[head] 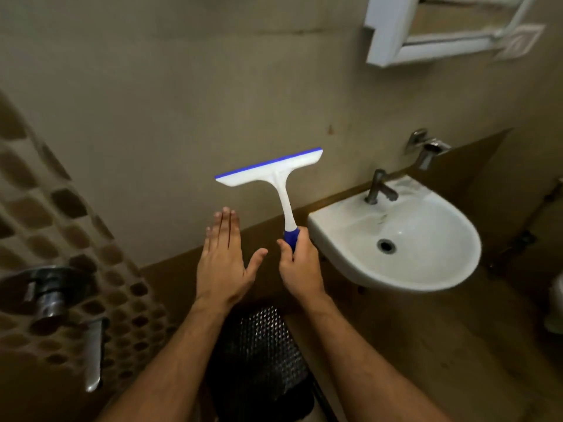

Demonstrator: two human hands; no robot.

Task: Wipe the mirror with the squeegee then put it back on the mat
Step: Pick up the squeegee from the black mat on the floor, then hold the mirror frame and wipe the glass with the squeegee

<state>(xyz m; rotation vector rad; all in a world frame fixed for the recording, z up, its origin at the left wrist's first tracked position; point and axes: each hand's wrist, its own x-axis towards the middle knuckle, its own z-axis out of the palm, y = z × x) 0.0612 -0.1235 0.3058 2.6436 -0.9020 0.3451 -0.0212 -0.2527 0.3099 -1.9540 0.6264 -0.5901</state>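
Note:
My right hand (300, 264) grips the blue handle end of a white squeegee (274, 172), which stands upright with its blue rubber blade on top, tilted up to the right. Beside it, my left hand (224, 260) is held flat with fingers apart and holds nothing. The mirror (457, 16), in a white frame, hangs on the wall at the top right, well above and right of the squeegee. Below my arms lies a dark textured mat (262, 348) on a low surface, partly hidden by my forearms.
A white wall-mounted sink (426, 269) with a metal tap (379, 187) sits just right of my right hand. Another wall tap (426, 147) is above it. Shower fittings (54, 293) stick out from the mosaic wall at left.

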